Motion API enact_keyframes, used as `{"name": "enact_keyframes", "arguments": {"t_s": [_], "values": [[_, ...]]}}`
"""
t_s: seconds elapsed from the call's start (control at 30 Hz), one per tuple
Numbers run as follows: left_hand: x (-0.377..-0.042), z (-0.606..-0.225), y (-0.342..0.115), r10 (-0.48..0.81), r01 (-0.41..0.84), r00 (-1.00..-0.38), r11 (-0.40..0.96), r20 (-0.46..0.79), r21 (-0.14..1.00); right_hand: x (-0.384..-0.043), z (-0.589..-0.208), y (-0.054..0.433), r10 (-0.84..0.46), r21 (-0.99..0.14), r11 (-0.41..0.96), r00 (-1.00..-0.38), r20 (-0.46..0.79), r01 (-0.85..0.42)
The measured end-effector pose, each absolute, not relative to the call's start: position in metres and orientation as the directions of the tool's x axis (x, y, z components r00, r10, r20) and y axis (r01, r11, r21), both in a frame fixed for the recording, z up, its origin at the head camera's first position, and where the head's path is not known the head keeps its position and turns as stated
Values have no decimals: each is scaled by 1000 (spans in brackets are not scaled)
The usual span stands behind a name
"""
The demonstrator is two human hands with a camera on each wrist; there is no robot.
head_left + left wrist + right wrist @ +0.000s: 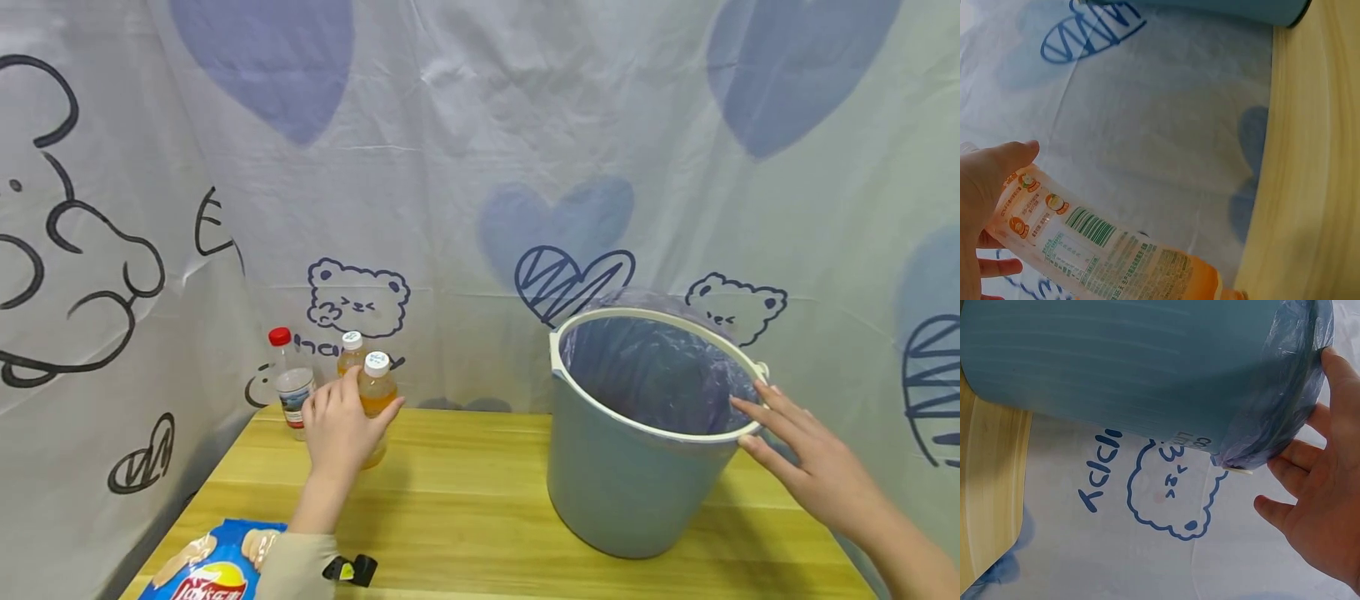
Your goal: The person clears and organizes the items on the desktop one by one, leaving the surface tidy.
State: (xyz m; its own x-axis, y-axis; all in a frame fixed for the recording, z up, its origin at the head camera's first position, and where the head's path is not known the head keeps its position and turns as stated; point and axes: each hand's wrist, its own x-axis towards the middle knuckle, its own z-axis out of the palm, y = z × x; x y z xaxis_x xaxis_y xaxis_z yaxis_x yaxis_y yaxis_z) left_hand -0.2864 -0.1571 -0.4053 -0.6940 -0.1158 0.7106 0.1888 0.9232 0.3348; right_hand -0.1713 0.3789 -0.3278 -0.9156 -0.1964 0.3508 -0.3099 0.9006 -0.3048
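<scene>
My left hand (pixel 341 425) grips a clear plastic bottle of orange drink (pixel 377 388) with a white cap, its thumb on one side. In the left wrist view the bottle's printed label (pixel 1104 237) with a barcode shows below the thumb. Just behind stands a second orange drink bottle (pixel 351 354), and a red-capped clear bottle (pixel 294 387) is to the left. My right hand (pixel 806 458) touches the right rim of a grey-blue bin (pixel 630 483) with extended fingers. A thin plastic bag (pixel 1297 369) lines the bin and folds over its rim.
A blue bag of chips (pixel 217 567) lies at the table's front left, by my left sleeve (pixel 300 567). Beside the sleeve is a small black item (pixel 352 570). The wooden table (pixel 465 492) meets a printed cloth backdrop (pixel 450 208) at the back.
</scene>
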Motion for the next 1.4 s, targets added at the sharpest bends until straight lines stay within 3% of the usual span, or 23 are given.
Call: {"name": "enact_keyframes", "arguments": {"t_s": [0.47,0.7,1.4], "values": [[-293,-358,-120,69,355,-565,920,822,167,-173,-323,377,-190,-310,902,-922,337,-299],[-294,-336,-101,149,380,-521,922,840,73,-172,-323,377,-186,-299,908,-922,340,-294],[-302,-278,-57,174,453,-422,891,890,40,-173,-323,378,-180,-316,903,-925,335,-290]]}}
